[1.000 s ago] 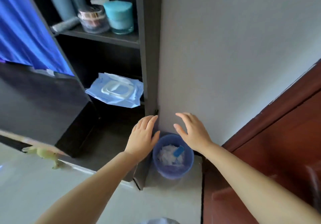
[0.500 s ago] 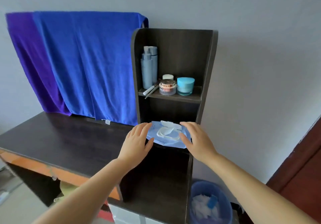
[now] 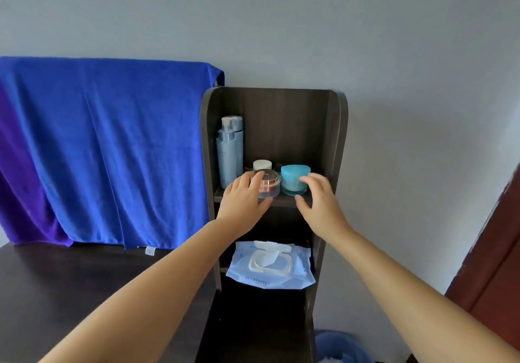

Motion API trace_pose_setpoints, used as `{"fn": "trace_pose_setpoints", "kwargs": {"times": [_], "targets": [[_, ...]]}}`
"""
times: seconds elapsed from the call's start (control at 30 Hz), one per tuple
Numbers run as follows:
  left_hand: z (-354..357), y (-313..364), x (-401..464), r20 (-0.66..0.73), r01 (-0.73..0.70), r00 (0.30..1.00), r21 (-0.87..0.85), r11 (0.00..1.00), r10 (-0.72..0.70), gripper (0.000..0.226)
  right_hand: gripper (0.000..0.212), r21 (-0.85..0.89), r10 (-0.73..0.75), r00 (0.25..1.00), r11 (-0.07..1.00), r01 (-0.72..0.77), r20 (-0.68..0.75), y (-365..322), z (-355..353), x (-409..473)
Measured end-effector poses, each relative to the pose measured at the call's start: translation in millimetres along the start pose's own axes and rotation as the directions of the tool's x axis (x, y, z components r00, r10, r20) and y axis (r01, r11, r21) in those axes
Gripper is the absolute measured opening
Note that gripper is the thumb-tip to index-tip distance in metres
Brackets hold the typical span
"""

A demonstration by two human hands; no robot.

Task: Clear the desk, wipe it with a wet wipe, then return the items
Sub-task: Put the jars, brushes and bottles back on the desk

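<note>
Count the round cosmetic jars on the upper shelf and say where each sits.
3: a white-lidded jar at the back, a clear rose-gold jar front left, a teal jar front right. Hands may hide others.

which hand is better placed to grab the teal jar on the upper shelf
Right. The right hand is open directly in front of the teal jar, fingertips at its side. The left hand is in front of the clear jar instead.

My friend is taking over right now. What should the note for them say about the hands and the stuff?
Left hand: open, at the clear jar.
Right hand: open, at the teal jar.
Both hold nothing.
Jars and blue bottle sit on the upper shelf; wet wipes pack lies on the shelf below.
Done: desk top bare.
Left: unclear whether the desk is wiped.
</note>
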State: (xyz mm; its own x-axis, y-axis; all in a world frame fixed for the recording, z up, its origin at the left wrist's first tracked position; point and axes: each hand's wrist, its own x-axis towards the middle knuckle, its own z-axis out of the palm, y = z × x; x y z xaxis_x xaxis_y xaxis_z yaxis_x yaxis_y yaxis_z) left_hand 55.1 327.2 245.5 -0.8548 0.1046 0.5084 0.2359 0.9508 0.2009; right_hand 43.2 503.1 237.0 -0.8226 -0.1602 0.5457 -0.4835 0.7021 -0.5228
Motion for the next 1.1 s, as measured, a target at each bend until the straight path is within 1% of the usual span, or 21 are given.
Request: {"fn": "trace_pose_setpoints", "kwargs": {"times": [0.1,0.2,0.27,0.4,0.5,0.67,0.77,0.87,0.93,1.0,1.1], "targets": [[9,-1,31,0.038,0.056,0.998,0.058,0.997,-0.058,0.058,0.057,0.002,0.057,0.998,0.998,-0.057,-0.031,-3,16,27],[17,-2,49,0.099,0.111,0.987,0.179,0.978,-0.13,0.059,0.069,-0.008,0.153,0.987,0.988,-0.154,-0.045,-3,30,45],[23,-2,53,0.137,0.123,0.979,0.206,0.971,-0.153,0.061,0.07,-0.03,0.195,0.979,0.98,-0.197,-0.067,-1,36,53],[33,-6,58,0.134,0.12,0.98,0.203,0.972,-0.149,0.058,0.064,-0.055,0.25,0.965,0.965,-0.255,-0.079,7,42,60],[37,-9,60,0.123,0.119,0.983,0.157,0.98,-0.139,0.056,0.06,-0.042,0.248,0.964,0.967,-0.253,-0.093,7,44,59],[41,-13,58,0.064,0.077,0.995,0.075,0.994,-0.082,0.056,0.062,-0.004,0.251,0.962,0.968,-0.253,-0.112,2,39,53],[38,-16,54,-0.013,0.026,1.0,0.018,1.0,-0.025,0.056,0.063,0.002,0.216,0.969,0.976,-0.217,-0.123,-2,32,43],[27,-19,38,-0.142,-0.045,0.989,-0.092,0.995,0.032,0.052,0.064,0.012,0.149,0.979,0.989,-0.149,-0.14,-12,23,30],[13,-24,22,-0.193,-0.051,0.981,-0.222,0.974,0.008,0.051,0.065,0.041,0.101,0.984,0.995,-0.096,-0.149,-23,16,23],[-1,-32,3,-0.196,-0.035,0.98,-0.337,0.941,-0.034,0.052,0.068,0.074,0.055,0.987,0.996,-0.044,-0.148,-36,15,16],[-20,-52,-28,-0.181,0.012,0.979,-0.424,0.906,-0.098,0.054,0.07,0.155,-0.021,0.993,0.987,0.039,-0.114,-59,26,7]]}}
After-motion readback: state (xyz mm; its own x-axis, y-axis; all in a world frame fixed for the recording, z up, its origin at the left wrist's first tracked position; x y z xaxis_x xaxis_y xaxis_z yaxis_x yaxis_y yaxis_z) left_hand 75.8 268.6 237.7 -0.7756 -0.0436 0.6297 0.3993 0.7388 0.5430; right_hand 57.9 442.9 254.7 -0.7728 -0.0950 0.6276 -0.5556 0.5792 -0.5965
